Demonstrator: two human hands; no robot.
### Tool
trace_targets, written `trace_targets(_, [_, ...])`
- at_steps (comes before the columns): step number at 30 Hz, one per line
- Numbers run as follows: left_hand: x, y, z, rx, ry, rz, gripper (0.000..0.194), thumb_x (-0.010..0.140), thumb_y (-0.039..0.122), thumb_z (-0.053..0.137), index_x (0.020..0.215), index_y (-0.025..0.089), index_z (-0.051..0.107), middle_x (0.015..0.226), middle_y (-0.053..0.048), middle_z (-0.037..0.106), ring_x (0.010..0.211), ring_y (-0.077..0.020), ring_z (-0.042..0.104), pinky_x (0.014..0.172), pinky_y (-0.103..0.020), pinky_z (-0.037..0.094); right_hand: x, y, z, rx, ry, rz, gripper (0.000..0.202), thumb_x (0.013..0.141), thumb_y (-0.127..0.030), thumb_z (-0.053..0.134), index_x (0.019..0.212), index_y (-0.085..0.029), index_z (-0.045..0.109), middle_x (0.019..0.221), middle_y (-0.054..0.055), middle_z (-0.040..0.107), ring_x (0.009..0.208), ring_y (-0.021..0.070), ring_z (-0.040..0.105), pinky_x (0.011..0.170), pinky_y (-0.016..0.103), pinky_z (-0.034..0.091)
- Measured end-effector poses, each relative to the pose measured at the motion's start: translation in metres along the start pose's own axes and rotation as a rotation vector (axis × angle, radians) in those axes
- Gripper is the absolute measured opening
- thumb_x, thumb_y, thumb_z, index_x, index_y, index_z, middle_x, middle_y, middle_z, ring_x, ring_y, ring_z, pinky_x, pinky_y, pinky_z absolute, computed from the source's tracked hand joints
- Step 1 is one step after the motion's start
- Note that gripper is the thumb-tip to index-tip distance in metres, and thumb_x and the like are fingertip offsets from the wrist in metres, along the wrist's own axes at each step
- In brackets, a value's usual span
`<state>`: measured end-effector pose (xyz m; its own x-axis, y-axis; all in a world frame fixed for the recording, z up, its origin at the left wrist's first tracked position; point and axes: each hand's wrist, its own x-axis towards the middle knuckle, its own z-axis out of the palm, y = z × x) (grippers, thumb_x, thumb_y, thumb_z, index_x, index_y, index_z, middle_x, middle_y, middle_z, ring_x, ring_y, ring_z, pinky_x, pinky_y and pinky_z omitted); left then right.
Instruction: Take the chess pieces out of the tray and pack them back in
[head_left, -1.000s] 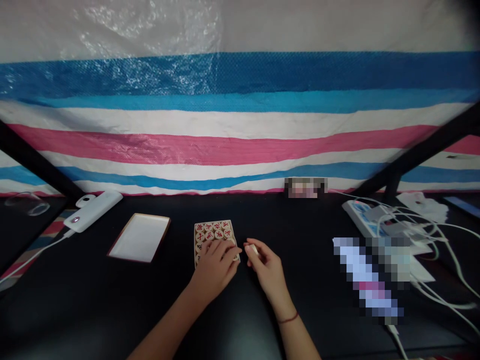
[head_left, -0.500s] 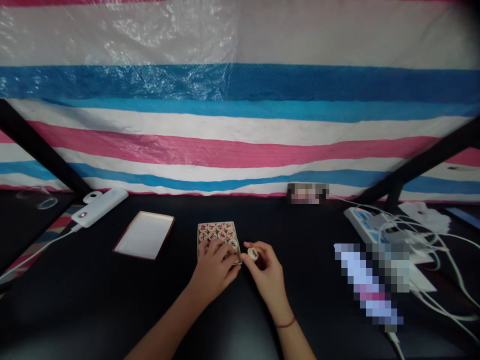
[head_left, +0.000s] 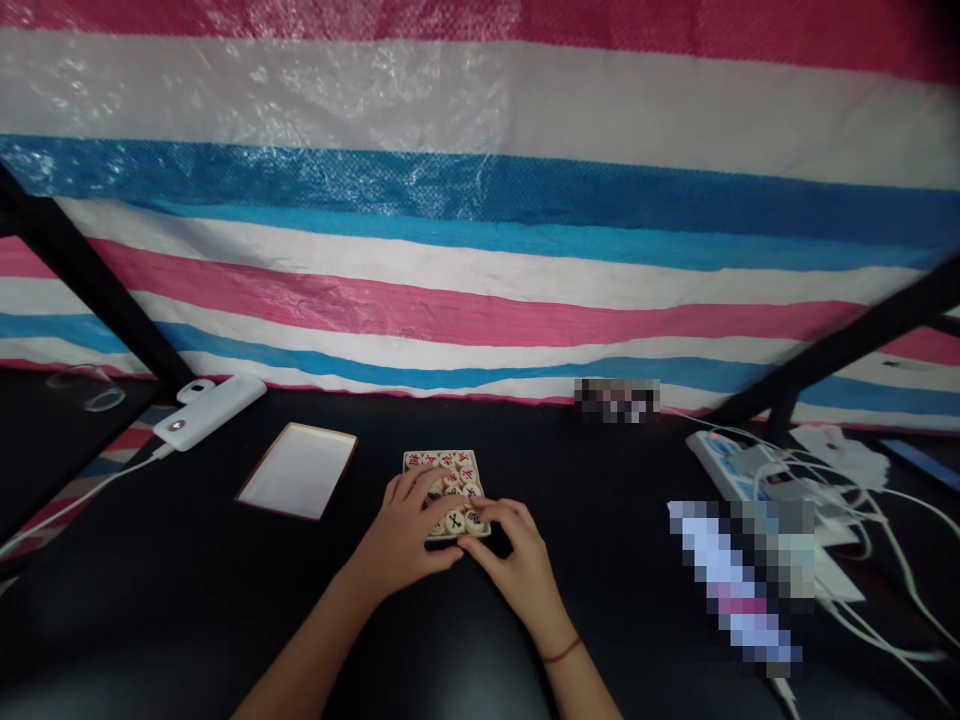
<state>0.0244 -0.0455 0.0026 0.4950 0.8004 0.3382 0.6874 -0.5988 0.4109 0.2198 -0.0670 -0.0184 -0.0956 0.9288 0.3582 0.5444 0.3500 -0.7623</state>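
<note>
A small open box (head_left: pixel 486 470) holds rows of round Chinese chess pieces, red characters toward the back and black ones toward the front. My left hand (head_left: pixel 405 525) lies over the box's left side, fingers spread across the pieces and thumb at the front edge. At the front right corner, my right hand (head_left: pixel 517 560) has its thumb and fingertips closed around a black-lettered Chinese chess piece (head_left: pixel 474 520), which sits inside the box. Left of the box, an empty white-lined lid (head_left: pixel 300 470) rests with its inside facing up.
On the black table (head_left: pixel 600 500), a white power bank (head_left: pixel 214 412) with a cable lies at the back left, near a clear cup (head_left: pixel 101 398). A power strip (head_left: pixel 727 465) and tangled white cables (head_left: pixel 855 500) occupy the right. A striped sheet (head_left: pixel 480 320) hangs behind.
My right hand has moved left with the chess piece, which is now in the box's front right corner. My left fingers have shifted back left, uncovering front pieces. The view has shifted slightly.
</note>
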Motion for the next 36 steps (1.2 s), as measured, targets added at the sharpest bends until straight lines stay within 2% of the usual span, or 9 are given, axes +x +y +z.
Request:
trace_targets(3, [-0.004, -0.009, 0.006, 0.004, -0.021, -0.04, 0.079, 0.063, 0.033, 0.083, 0.135, 0.03, 0.048, 0.152, -0.012, 0.026, 0.138, -0.0416, 0.024, 0.106, -0.06, 0.032, 0.001, -0.001, 0.0, -0.038, -0.001, -0.058, 0.008, 0.084, -0.028, 0.066, 0.084, -0.024, 0.059, 0.11, 0.008, 0.067, 0.104, 0.0249, 0.058, 0.09, 0.043, 0.048])
trace_targets(6, [-0.006, -0.013, 0.013, -0.019, -0.027, -0.07, 0.086, 0.066, 0.031, 0.083, 0.14, 0.029, 0.041, 0.155, -0.013, 0.019, 0.141, -0.042, 0.018, 0.107, -0.061, 0.033, 0.001, -0.001, -0.001, -0.042, -0.003, -0.057, 0.006, 0.085, -0.027, 0.062, 0.083, -0.022, 0.058, 0.113, 0.01, 0.063, 0.106, 0.0252, 0.058, 0.091, 0.043, 0.048])
trace_targets(17, [-0.002, -0.021, 0.025, -0.094, 0.093, -0.142, 0.043, 0.067, 0.032, 0.081, 0.102, 0.022, 0.058, 0.134, -0.012, 0.044, 0.13, -0.0348, 0.039, 0.106, -0.052, 0.039, 0.002, 0.006, 0.005, -0.062, 0.024, -0.019, 0.017, 0.084, -0.026, 0.059, 0.101, -0.021, 0.056, 0.108, 0.01, 0.055, 0.095, 0.0211, 0.059, 0.078, 0.032, 0.052])
trace_targets(20, [0.0, -0.021, 0.024, -0.09, 0.104, -0.125, 0.044, 0.068, 0.038, 0.081, 0.102, 0.022, 0.059, 0.134, -0.012, 0.043, 0.129, -0.0336, 0.039, 0.106, -0.05, 0.04, 0.005, 0.007, 0.007, -0.069, 0.02, -0.027, 0.021, 0.086, -0.024, 0.056, 0.106, -0.021, 0.054, 0.107, 0.01, 0.055, 0.091, 0.0199, 0.058, 0.076, 0.031, 0.052])
trace_targets(24, [-0.001, -0.023, 0.002, 0.096, 0.222, -0.17, 0.057, 0.073, 0.048, 0.074, 0.123, 0.025, 0.057, 0.135, -0.013, 0.043, 0.126, -0.0353, 0.04, 0.105, -0.053, 0.035, 0.006, 0.002, 0.006, -0.075, 0.018, -0.004, 0.03, 0.086, -0.025, 0.057, 0.115, -0.021, 0.051, 0.106, 0.009, 0.057, 0.087, 0.0187, 0.058, 0.076, 0.03, 0.052])
trace_targets(27, [-0.006, -0.036, -0.019, 0.334, 0.394, -0.558, 0.037, 0.09, 0.036, 0.056, 0.125, 0.024, 0.058, 0.121, -0.014, 0.054, 0.112, -0.0313, 0.051, 0.096, -0.05, 0.041, 0.006, 0.0, 0.005, -0.052, 0.049, 0.045, 0.032, 0.086, -0.027, 0.057, 0.117, -0.021, 0.05, 0.103, 0.007, 0.058, 0.08, 0.0162, 0.058, 0.074, 0.029, 0.051])
trace_targets(30, [-0.012, -0.054, -0.036, 0.406, 0.189, -0.842, 0.027, 0.09, 0.027, 0.053, 0.111, 0.018, 0.067, 0.113, -0.015, 0.06, 0.101, -0.0338, 0.057, 0.081, -0.049, 0.047, 0.004, 0.004, 0.007, -0.03, 0.113, 0.093, 0.031, 0.087, -0.03, 0.057, 0.116, -0.02, 0.05, 0.1, 0.006, 0.059, 0.075, 0.0149, 0.058, 0.073, 0.029, 0.051])
trace_targets(32, [-0.014, -0.058, -0.047, 0.327, 0.135, -0.845, 0.024, 0.089, 0.021, 0.049, 0.101, 0.016, 0.069, 0.103, -0.014, 0.066, 0.094, -0.0311, 0.062, 0.081, -0.048, 0.047, 0.002, 0.006, 0.008, -0.029, 0.172, 0.12, 0.029, 0.087, -0.032, 0.056, 0.113, -0.019, 0.052, 0.098, 0.006, 0.059, 0.072, 0.0146, 0.057, 0.07, 0.029, 0.051])
trace_targets(36, [-0.005, -0.033, -0.07, -0.229, 0.449, -0.674, 0.024, 0.087, 0.033, 0.054, 0.1, 0.018, 0.066, 0.095, -0.008, 0.07, 0.088, -0.0243, 0.065, 0.081, -0.036, 0.05, -0.001, -0.002, 0.004, -0.008, 0.275, 0.12, 0.023, 0.089, -0.033, 0.055, 0.107, -0.02, 0.056, 0.1, 0.007, 0.059, 0.076, 0.0161, 0.057, 0.07, 0.031, 0.051])
